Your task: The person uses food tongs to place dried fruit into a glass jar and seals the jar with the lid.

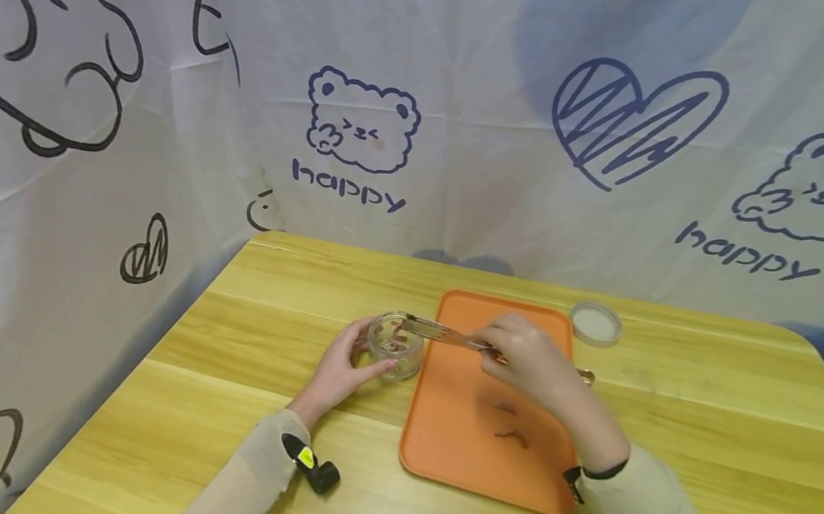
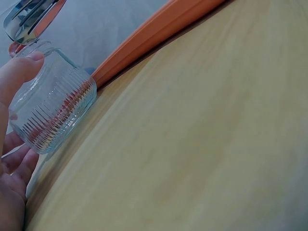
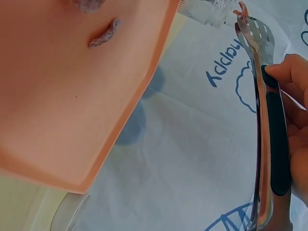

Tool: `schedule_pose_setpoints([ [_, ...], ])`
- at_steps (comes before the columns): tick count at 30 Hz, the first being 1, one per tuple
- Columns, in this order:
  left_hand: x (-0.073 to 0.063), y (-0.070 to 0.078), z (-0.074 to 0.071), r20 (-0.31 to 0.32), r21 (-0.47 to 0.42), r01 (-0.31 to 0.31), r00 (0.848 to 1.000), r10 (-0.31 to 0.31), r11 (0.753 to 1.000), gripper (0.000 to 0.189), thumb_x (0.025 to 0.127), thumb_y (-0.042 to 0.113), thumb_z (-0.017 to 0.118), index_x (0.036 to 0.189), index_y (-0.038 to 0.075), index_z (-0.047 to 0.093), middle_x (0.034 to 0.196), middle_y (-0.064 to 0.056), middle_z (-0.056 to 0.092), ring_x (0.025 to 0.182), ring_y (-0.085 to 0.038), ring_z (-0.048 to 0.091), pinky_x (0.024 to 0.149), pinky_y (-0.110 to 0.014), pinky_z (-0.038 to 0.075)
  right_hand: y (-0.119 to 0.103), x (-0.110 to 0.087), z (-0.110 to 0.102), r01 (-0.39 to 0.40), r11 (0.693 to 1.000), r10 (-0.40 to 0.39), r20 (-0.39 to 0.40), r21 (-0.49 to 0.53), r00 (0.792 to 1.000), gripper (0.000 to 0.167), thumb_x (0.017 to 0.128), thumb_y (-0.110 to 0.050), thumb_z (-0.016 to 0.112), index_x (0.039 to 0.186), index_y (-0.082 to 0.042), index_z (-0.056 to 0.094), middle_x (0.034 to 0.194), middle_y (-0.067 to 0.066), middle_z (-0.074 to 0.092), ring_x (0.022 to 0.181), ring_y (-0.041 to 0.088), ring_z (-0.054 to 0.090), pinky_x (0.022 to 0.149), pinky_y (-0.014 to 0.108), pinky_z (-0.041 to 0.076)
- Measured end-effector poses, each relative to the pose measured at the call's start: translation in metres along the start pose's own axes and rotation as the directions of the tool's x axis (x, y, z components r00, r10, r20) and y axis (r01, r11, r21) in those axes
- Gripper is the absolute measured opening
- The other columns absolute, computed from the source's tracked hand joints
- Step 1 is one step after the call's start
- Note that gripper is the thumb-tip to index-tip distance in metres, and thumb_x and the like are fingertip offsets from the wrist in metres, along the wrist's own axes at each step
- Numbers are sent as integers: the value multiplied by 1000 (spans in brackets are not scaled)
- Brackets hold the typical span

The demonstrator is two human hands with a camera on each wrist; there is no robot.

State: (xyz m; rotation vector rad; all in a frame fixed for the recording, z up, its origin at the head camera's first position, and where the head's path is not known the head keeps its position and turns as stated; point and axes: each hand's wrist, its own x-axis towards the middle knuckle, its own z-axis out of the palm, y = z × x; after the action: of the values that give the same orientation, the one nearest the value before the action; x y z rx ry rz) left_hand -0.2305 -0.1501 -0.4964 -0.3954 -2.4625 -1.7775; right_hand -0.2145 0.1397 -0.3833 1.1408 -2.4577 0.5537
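Note:
My left hand (image 1: 342, 369) holds a clear ribbed glass jar (image 2: 55, 103) upright at the left edge of the orange tray, thumb on the near side. Reddish-brown pieces lie inside the jar. In my right hand (image 1: 522, 354) is a pair of metal tongs (image 3: 269, 144) with dark grip pads and slotted, fork-like tips. Between those tips sits a small reddish strip (image 3: 244, 9), close to the jar's mouth. Two dark dried strips (image 1: 512, 436) lie on the orange tray (image 1: 451, 454), below my right forearm.
A round, clear-rimmed lid (image 1: 596, 324) lies beside the tray's far right corner. Something small and gold-coloured (image 1: 585, 377) pokes out past the right tray edge, partly behind my right arm. A printed white cloth (image 1: 466, 171) hangs behind the wooden table (image 1: 230, 405).

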Motion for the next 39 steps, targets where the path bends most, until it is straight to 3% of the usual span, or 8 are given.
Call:
schedule_pose_setpoints([
  [15,0,2,1,-4,14,-15,1000,15,1000,71,78,23,81,138,9,45,131,-13,51,118,-23,51,104,-35,41,0,2,1,-7,1000,7,9,10,1000,19,79,0,71,97,-6,72,87,2,62,75,13,53,56,23,46],
  [22,-1,3,0,-6,15,2,1000,-2,1000,72,77,24,81,138,12,45,131,-10,52,118,-21,51,103,-33,41,3,-7,-10,-23,998,23,-14,52,1000,21,79,2,70,99,-5,71,89,4,63,76,14,53,57,26,47],
  [27,-2,5,0,6,-4,6,1000,-6,1000,73,78,21,81,139,9,43,133,-16,50,121,-28,49,105,-39,39,8,-24,-25,-55,998,55,-29,-9,998,23,78,1,70,100,-6,71,89,3,62,75,13,52,57,27,47],
  [35,-8,37,-2,33,-6,-2,999,2,1000,71,80,11,78,139,-3,40,133,-26,47,122,-38,47,105,-44,39,15,-68,-47,-114,991,110,-57,-76,992,29,71,2,74,98,-4,71,86,1,60,72,9,50,56,24,50],
  [39,-9,40,-2,30,1,-3,1000,3,1000,70,81,10,77,139,-4,40,133,-26,47,121,-39,47,105,-45,39,22,-96,-54,-79,993,72,-74,-89,995,23,73,-4,72,96,-6,72,86,0,60,74,10,52,57,25,51],
])
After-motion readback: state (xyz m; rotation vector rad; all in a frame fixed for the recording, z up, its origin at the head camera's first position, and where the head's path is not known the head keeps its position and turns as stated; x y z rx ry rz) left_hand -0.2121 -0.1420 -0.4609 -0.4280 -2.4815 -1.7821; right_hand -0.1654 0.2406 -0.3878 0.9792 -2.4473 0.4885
